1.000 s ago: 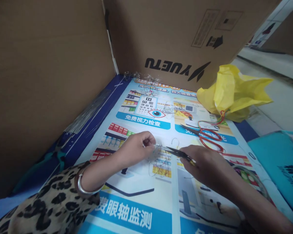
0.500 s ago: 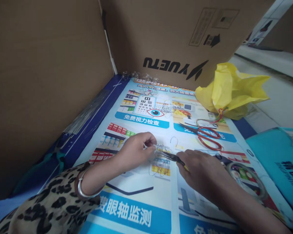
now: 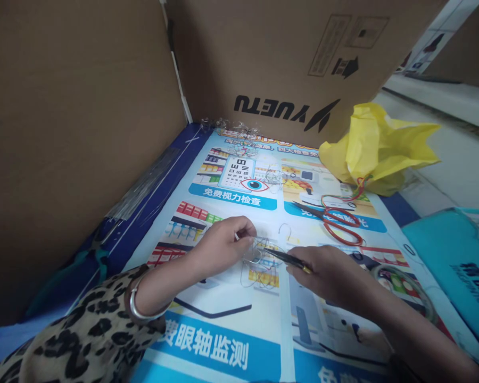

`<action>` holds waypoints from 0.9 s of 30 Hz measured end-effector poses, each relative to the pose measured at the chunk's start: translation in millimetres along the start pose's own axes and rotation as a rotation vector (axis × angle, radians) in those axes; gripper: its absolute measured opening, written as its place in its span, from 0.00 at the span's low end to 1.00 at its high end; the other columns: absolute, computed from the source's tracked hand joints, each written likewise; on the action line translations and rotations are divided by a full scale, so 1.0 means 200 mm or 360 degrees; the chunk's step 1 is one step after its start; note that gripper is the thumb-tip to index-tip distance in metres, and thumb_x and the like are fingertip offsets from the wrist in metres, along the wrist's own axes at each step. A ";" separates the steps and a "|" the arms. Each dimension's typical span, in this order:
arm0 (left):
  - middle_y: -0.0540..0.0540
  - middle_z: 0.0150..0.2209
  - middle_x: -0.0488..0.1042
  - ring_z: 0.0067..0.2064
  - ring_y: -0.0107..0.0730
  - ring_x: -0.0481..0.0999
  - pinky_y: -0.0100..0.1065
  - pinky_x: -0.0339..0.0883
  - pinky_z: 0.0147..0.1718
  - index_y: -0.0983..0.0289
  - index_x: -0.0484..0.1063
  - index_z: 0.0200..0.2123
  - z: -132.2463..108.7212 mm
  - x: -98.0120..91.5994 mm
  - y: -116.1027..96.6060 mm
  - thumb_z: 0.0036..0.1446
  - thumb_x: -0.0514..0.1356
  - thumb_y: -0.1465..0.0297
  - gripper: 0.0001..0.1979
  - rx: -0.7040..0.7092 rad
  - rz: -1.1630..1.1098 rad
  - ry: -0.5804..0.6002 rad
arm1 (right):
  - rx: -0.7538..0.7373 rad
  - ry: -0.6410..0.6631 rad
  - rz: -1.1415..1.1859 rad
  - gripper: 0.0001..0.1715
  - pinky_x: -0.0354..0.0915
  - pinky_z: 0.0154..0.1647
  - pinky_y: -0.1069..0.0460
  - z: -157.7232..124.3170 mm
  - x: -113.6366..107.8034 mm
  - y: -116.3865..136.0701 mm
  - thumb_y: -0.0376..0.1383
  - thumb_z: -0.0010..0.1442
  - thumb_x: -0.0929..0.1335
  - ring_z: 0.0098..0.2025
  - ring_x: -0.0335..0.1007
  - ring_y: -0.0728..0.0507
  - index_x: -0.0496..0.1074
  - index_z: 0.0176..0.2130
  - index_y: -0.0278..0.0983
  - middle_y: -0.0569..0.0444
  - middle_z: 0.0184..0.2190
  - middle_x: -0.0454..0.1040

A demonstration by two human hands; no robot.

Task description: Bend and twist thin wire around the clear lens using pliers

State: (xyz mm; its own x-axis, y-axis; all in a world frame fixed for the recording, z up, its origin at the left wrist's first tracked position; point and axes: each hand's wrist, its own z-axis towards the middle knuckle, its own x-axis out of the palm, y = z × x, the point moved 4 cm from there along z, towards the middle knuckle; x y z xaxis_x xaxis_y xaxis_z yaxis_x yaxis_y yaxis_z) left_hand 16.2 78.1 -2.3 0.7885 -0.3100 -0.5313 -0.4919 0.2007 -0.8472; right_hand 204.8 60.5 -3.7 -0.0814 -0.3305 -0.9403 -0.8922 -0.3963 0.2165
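My left hand [image 3: 222,243] pinches a small tangle of thin silver wire [image 3: 259,258] just above a printed poster [image 3: 231,340]. My right hand [image 3: 327,271] is closed round slim dark pliers [image 3: 281,256], whose tips reach into the wire right beside my left fingertips. Loose wire loops hang down from the tangle onto the poster. A silver bangle [image 3: 138,306] sits on my left wrist, below a leopard-print sleeve [image 3: 83,340].
Red-handled scissors [image 3: 337,221] lie on the poster behind my right hand, near a crumpled yellow bag [image 3: 379,146]. Cardboard boxes [image 3: 287,58] wall in the left and back. Straight wire rods [image 3: 143,183] lie along the left box. More wire pieces [image 3: 239,130] sit at the back. A teal bag [image 3: 455,255] lies right.
My right hand has moved slightly left, bringing the pliers' tips into the wire at my left fingertips. My left hand stays nearly still.
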 end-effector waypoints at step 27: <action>0.55 0.37 0.69 0.43 0.36 0.67 0.36 0.64 0.40 0.63 0.71 0.36 -0.04 0.03 -0.02 0.53 0.55 0.76 0.08 0.0536 0.0649 -0.0115 | 0.0126 0.0796 0.1780 0.20 0.57 0.21 0.56 0.03 0.11 -0.06 0.46 0.54 0.66 0.18 0.62 0.52 0.70 0.23 0.32 0.55 0.16 0.70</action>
State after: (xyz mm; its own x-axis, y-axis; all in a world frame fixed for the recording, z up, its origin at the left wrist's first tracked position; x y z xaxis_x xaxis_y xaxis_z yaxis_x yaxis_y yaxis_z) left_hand 19.8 68.2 -2.2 0.5871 -0.0821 -0.8053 -0.6275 0.5824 -0.5168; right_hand 211.1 63.5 -29.0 -0.6555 -0.7542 -0.0392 -0.4664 0.3634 0.8065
